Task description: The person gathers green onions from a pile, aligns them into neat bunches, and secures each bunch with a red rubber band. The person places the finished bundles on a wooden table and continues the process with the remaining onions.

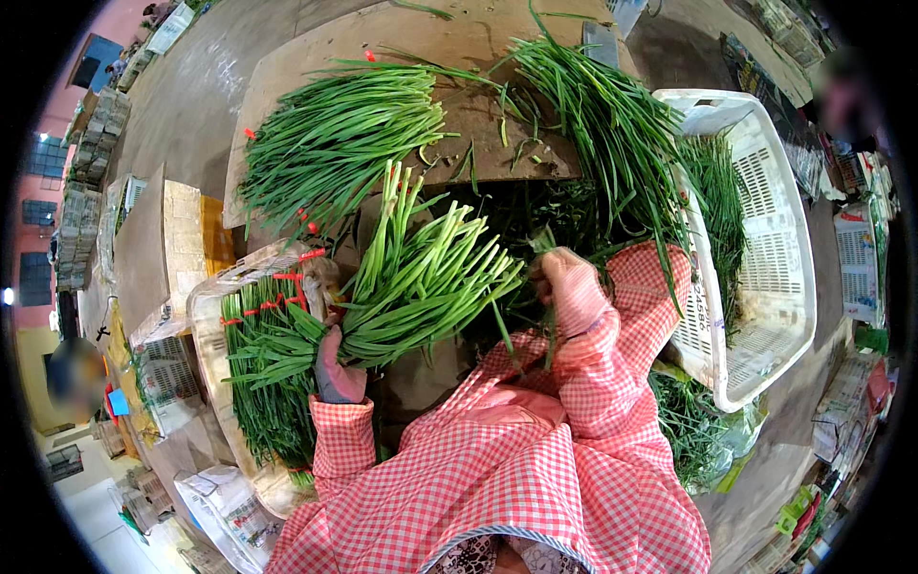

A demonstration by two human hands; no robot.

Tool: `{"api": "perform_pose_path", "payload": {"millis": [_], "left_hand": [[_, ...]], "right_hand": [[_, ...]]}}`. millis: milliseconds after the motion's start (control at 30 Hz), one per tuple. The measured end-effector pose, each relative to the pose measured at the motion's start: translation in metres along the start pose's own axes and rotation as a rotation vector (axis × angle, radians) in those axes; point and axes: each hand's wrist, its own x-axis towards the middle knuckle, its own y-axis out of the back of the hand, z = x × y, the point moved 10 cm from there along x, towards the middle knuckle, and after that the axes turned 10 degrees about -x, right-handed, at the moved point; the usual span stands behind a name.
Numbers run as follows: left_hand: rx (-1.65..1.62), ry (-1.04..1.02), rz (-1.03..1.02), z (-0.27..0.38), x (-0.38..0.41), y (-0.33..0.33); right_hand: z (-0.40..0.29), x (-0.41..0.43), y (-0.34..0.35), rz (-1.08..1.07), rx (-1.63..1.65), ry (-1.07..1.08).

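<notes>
My left hand (338, 369), partly in a grey and pink glove or sleeve, grips a fanned bunch of garlic chives (437, 287) around its leafy part. The pale cut stems point up and to the right. To the right of the bunch, my right hand (563, 276) is closed in a fist, slightly blurred. A few green chive leaves (543, 240) stick out of it. Dark leaf scraps (552, 208) lie beneath, between the board and my lap. Ahead on a worn board (495, 154) rest a thick chive pile (351, 133) at left and looser chives (609, 122) at right, hanging over the edge.
At left, a plastic crate (204, 351) holds chives (262, 402) bound with red ties (269, 305). A white crate (771, 215) with chives stands close on my right. Below it sits a plastic bag of greens (692, 430). A cardboard box (161, 251) stands further left. People are in the background.
</notes>
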Motion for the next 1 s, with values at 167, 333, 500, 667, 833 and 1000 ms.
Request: {"api": "perform_pose_path", "payload": {"millis": [167,333,500,667,833,1000], "left_hand": [[0.027,-0.035,-0.046,0.008,-0.002,-0.003],[0.181,-0.121,-0.121,0.0,0.002,0.012],[0.099,-0.01,-0.069,0.003,0.003,-0.001],[-0.221,0.201,0.068,-0.006,0.003,-0.01],[-0.083,0.135,0.013,-0.009,0.01,0.021],[-0.205,0.219,-0.004,-0.014,0.016,0.013]], "right_hand": [[0.072,-0.001,0.074,0.15,0.237,-0.418],[-0.02,-0.014,-0.001,-0.314,-0.349,-0.128],[-0.021,-0.018,-0.081,-0.476,-0.274,-0.117],[0.013,-0.011,-0.071,-0.274,0.192,-0.267],[0.018,0.0,-0.011,-0.2,0.089,-0.306],[-0.021,-0.006,-0.029,-0.447,-0.107,-0.024]]}}
